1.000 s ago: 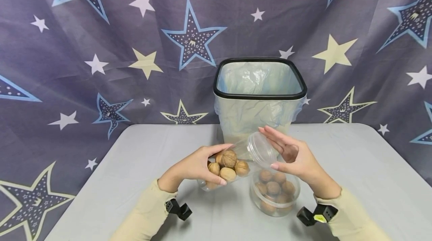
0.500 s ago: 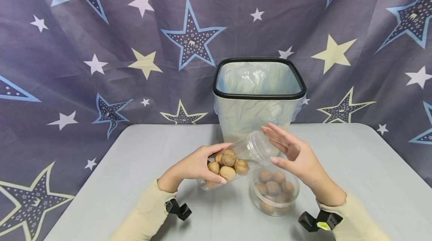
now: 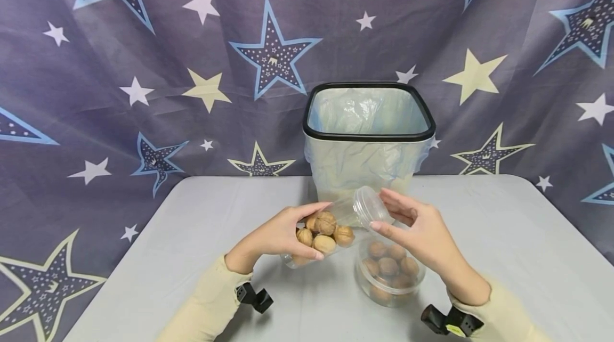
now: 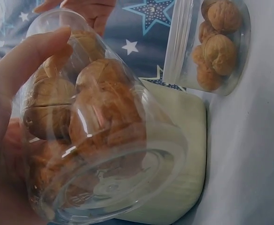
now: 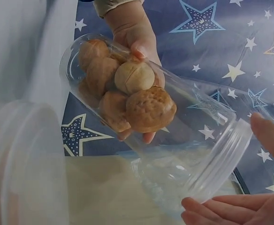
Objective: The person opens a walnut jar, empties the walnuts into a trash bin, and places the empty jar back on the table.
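Note:
My left hand (image 3: pixel 283 233) grips a clear plastic jar (image 4: pixel 165 145) around its body, tilted with its lidded end up to the right. Several walnuts (image 5: pixel 151 110) lie toward the jar's bottom. The jar's ribbed clear lid (image 3: pixel 370 208) sits at the upper end. Thumb and fingers of my right hand (image 3: pixel 419 225) are at opposite sides of the lid, pinching its edge. Just below, a round clear tub (image 3: pixel 390 299) with a pale rim stands on the table, holding more walnuts (image 3: pixel 388 266).
A pale bin (image 3: pixel 364 166) with a black rim and a bluish liner stands behind the hands. The grey table (image 3: pixel 230 209) spreads out around them. A star-patterned curtain (image 3: pixel 168 54) hangs at the back.
My right hand draws its fingers slightly off the lid, then closes back onto its edge, a little lower. The left hand and jar stay nearly still.

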A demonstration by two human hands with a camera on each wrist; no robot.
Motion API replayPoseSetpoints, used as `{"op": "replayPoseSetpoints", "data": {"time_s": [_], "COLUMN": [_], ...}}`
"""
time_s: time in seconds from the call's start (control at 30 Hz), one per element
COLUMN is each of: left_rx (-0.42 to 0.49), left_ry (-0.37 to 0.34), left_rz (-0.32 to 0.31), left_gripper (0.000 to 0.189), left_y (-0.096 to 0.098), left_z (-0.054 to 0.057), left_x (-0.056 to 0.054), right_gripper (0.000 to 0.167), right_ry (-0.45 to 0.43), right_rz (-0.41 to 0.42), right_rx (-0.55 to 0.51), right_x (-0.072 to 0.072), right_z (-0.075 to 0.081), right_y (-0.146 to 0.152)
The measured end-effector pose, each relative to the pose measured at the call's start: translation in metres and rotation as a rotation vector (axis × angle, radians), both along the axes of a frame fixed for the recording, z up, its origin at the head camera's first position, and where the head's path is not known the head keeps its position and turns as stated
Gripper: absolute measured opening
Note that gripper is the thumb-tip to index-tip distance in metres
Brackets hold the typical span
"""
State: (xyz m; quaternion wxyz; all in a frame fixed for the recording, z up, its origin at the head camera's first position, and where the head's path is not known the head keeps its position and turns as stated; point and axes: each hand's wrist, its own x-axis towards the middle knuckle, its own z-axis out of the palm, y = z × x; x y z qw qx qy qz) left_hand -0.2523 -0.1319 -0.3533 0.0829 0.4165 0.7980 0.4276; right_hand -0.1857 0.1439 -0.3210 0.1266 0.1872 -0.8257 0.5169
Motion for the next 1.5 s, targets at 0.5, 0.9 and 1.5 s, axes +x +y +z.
{"op": "replayPoseSetpoints", "data": {"time_s": [0.5,0.9,1.5], "left_rx": [0.005,0.024,0.038], "left_ry": [0.008,-0.006,0.003], "left_rz": [-0.022,-0.045,-0.045], "left_gripper": [0.085,0.085,0.086], "left_y": [-0.002,-0.003,-0.005], "left_z": [0.001,0.001,0.001], "left_x": [0.000,-0.001,-0.001], "right_gripper": [0.063,0.069,0.073], "right_ry": [0.043,0.153,0.213], "right_rz": [0.171,0.354,0.399], "right_rx": [-0.145,-0.285,-0.331], "right_x": [-0.006,-0.011,-0.007], "right_z": [-0.006,-0.011,-0.021], "right_y": [0.002,0.007,0.031]}}
